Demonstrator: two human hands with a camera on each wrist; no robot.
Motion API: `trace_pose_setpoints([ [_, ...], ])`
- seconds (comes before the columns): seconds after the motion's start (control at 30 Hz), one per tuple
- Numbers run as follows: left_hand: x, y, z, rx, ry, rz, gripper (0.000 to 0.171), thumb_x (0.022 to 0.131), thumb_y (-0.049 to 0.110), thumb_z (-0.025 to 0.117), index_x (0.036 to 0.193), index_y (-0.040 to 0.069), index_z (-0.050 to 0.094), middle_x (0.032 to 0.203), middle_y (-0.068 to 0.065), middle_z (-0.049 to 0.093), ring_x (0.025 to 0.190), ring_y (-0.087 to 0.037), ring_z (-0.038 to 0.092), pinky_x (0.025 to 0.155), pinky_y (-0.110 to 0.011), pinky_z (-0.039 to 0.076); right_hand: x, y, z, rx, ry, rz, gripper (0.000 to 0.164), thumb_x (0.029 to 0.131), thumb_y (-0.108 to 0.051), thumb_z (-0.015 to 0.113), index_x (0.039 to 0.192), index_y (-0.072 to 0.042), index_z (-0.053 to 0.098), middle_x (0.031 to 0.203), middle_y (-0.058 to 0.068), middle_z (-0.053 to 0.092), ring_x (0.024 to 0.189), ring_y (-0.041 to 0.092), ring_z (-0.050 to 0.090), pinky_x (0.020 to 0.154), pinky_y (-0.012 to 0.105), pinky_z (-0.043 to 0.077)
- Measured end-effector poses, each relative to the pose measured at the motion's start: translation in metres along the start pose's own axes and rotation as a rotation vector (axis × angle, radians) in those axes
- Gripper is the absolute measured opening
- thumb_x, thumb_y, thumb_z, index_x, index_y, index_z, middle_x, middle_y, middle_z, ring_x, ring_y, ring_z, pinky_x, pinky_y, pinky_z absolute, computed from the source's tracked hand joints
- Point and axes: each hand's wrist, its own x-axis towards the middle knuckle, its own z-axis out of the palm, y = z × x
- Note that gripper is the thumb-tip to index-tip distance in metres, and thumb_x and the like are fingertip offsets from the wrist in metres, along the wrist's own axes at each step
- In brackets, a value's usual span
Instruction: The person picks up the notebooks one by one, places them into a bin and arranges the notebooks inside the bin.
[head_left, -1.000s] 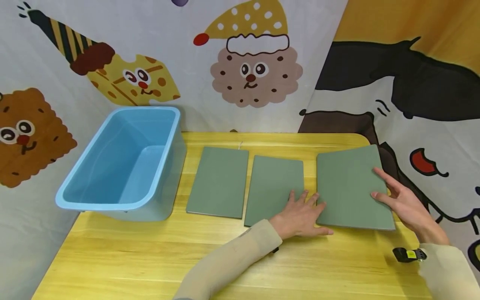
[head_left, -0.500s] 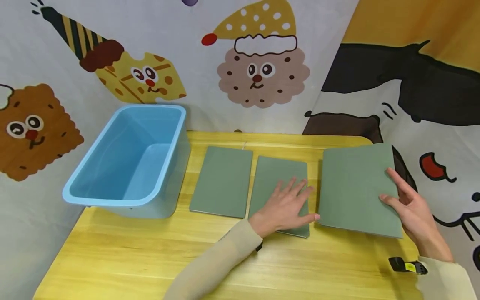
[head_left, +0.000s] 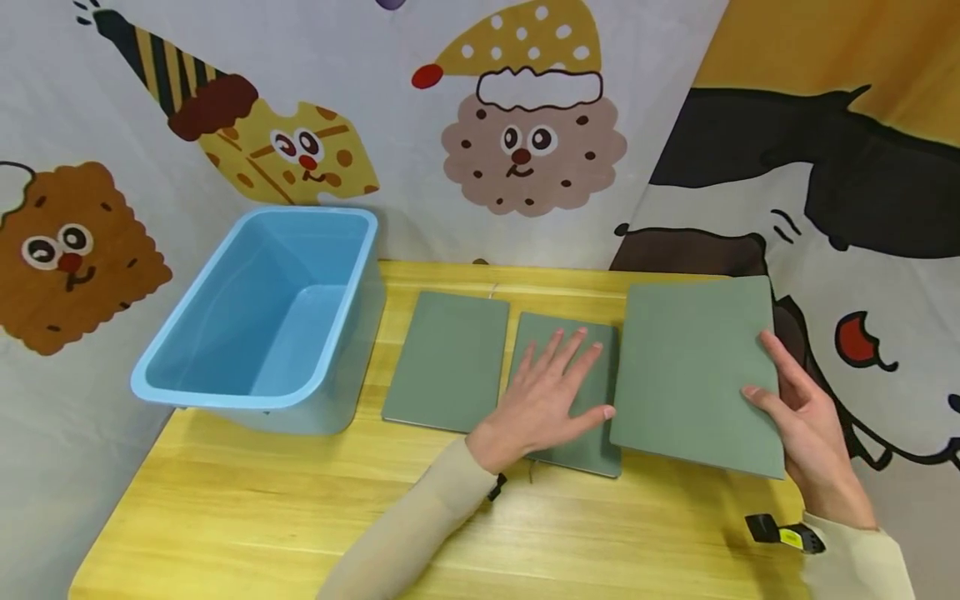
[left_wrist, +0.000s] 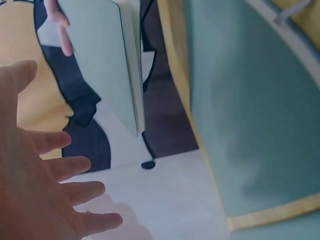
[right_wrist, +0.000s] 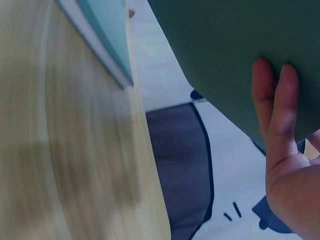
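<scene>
My right hand [head_left: 813, 446] grips a green notebook [head_left: 693, 371] by its right edge, thumb on the cover and fingers behind. In the right wrist view two fingers [right_wrist: 282, 107] press the back of this notebook, which is raised off the table. My left hand [head_left: 534, 402], fingers straight and spread, is over a second green notebook [head_left: 600, 446] and partly hides it. The left wrist view shows nothing gripped by the left hand [left_wrist: 45, 185]. A third green notebook [head_left: 448, 358] lies flat to the left, with a thin ribbon at its top.
A deep blue plastic bin [head_left: 322, 375] stands at the left of the yellow wooden table [head_left: 300, 517], its walls reaching well above the tabletop. Behind the table hangs a cloth [head_left: 420, 200] printed with cartoon figures.
My left hand has moved left from the gap between the notebooks to over the middle one. The right hand has lifted the right notebook, which now overlaps the middle one's edge in view.
</scene>
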Motion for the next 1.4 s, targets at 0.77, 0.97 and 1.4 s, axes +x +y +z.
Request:
trace_pose_setpoints([
  [0.77, -0.054, -0.059, -0.064, 0.006, 0.379, -0.157, 0.086, 0.101, 0.071, 0.040, 0.163, 0.013, 0.032, 0.174, -0.009, 0.010, 0.160, -0.031, 0.000, 0.122, -0.066, 0.011, 0.015, -0.020, 0.092, 0.127, -0.014, -0.032, 0.071, 0.101, 0.011, 0.053, 0.164, -0.016, 0.033, 0.173, 0.001, 0.014, 0.152, 0.023, 0.020, 0.102, 0.018, 0.040],
  [0.97, -0.079, -0.077, -0.086, 0.061, 0.458, -0.217, 0.095, 0.099, 0.080, 0.022, 0.162, 0.009, 0.034, 0.174, -0.010, 0.010, 0.159, -0.036, 0.004, 0.121, -0.069, 0.011, 0.019, -0.026, 0.119, 0.153, -0.055, -0.029, 0.070, 0.102, 0.009, 0.053, 0.164, -0.017, 0.033, 0.173, 0.001, 0.015, 0.150, 0.025, 0.022, 0.102, 0.019, 0.043],
  [1.4, -0.123, -0.110, -0.131, 0.215, 0.574, -0.316, 0.094, 0.100, 0.078, 0.029, 0.161, 0.007, 0.036, 0.170, -0.015, 0.022, 0.157, -0.042, 0.011, 0.119, -0.073, 0.010, 0.036, -0.035, 0.179, 0.204, -0.147, -0.056, 0.071, 0.100, 0.010, 0.052, 0.163, -0.017, 0.034, 0.172, -0.001, 0.018, 0.153, 0.023, 0.025, 0.105, 0.023, 0.048],
])
